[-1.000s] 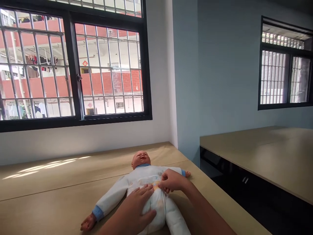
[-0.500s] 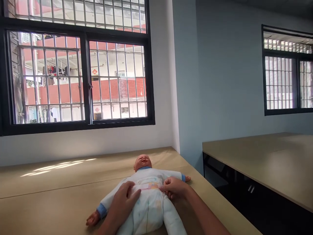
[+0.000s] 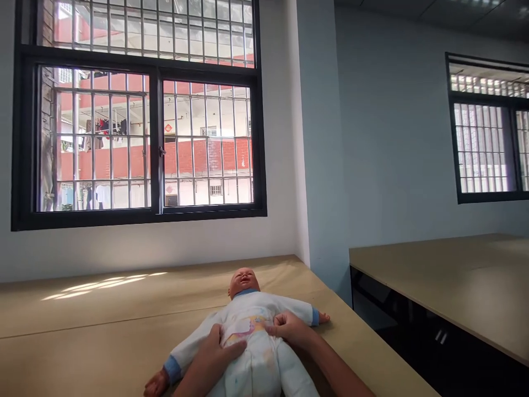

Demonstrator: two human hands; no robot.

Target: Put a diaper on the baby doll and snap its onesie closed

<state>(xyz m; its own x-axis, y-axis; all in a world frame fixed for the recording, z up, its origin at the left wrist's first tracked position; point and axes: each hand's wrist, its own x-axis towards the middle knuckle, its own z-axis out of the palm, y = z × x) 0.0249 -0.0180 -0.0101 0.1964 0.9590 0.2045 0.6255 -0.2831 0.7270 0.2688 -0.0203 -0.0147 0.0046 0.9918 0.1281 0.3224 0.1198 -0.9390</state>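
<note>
Head view: right fingers (image 3: 278,331) pinch the doll's (image 3: 253,303) white, colour-printed diaper (image 3: 255,355); the left fingers' (image 3: 215,335) grip is unclear.

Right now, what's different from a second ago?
The bare left hand moved left, from the middle of the white printed diaper to its side, uncovering more colourful waistband. The right hand stayed at the other side; the white-sleeved, blue-cuffed doll still lies on its back.

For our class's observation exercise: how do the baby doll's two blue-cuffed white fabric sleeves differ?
The picture-left blue-cuffed white fabric sleeve slants downward diagonally; the picture-right blue-cuffed white fabric sleeve stretches mostly sideways. The picture-left sleeve looks larger than the picture-right sleeve. Both share matching colours.
</note>
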